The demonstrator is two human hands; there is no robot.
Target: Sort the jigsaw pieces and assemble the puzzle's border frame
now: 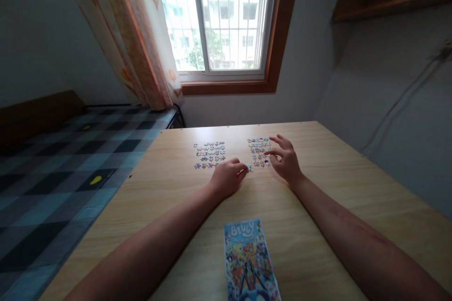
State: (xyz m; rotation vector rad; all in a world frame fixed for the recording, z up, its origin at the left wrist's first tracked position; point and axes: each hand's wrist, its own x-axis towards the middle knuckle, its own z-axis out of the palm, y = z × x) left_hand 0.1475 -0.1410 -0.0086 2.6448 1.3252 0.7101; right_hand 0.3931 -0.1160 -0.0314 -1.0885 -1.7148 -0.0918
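Note:
Small jigsaw puzzle pieces lie in rows on the wooden table, in a left group (210,148) and a right group (259,145). My left hand (229,175) is closed in a pinch on a light blue puzzle piece (250,168), just below the right group. Over the right edge of that group, my right hand (285,157) has its fingers spread; the fingertips are close to the pieces, and whether they touch any I cannot tell. Some pieces of the left group are partly hidden behind my left hand.
A colourful puzzle picture marked "Bluey" (249,258) lies between my forearms on the table (169,235). To the left stands a bed with a checked cover (63,188). Ahead are a barred window (229,23) and a curtain (130,33). A wooden shelf (395,7) hangs at upper right.

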